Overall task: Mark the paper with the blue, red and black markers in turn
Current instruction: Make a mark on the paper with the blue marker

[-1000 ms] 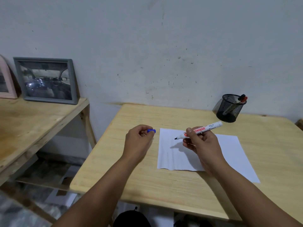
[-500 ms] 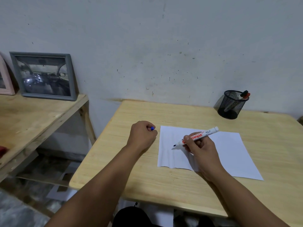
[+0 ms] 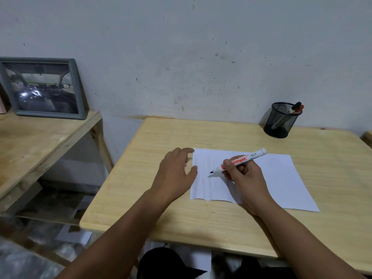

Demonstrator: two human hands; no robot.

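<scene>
Since a second ago the left hand (image 3: 177, 174) has uncurled: it was a fist around a blue cap, and now its fingers are spread and lie low over the table (image 3: 141, 198) at the left edge of the paper (image 3: 281, 178), with the fingertips just at that edge. The cap no longer shows, and whether it sits under the palm cannot be told. Meanwhile the right hand (image 3: 247, 178) has come down from above the sheet to rest on it.

That right hand pinches the blue marker (image 3: 239, 159) between thumb and fingers in a writing grip, the other fingers curled under. The marker is uncapped, its white barrel slanting up and away to the right, its dark blue tip pointing down to the left, close above or just on the paper's left part; contact cannot be told. No clear mark shows on the sheet by the tip.

The paper lies flat on the table, slightly creased on its left side. Well beyond the paper's far right corner, near the wall, stands a black mesh pen cup (image 3: 281, 120) holding the red marker (image 3: 300, 108) and the black marker (image 3: 295, 105), their caps leaning over the cup's right rim. Far to the left of the paper, on a separate wooden bench (image 3: 40, 141), a grey picture frame (image 3: 43, 88) leans against the wall.
</scene>
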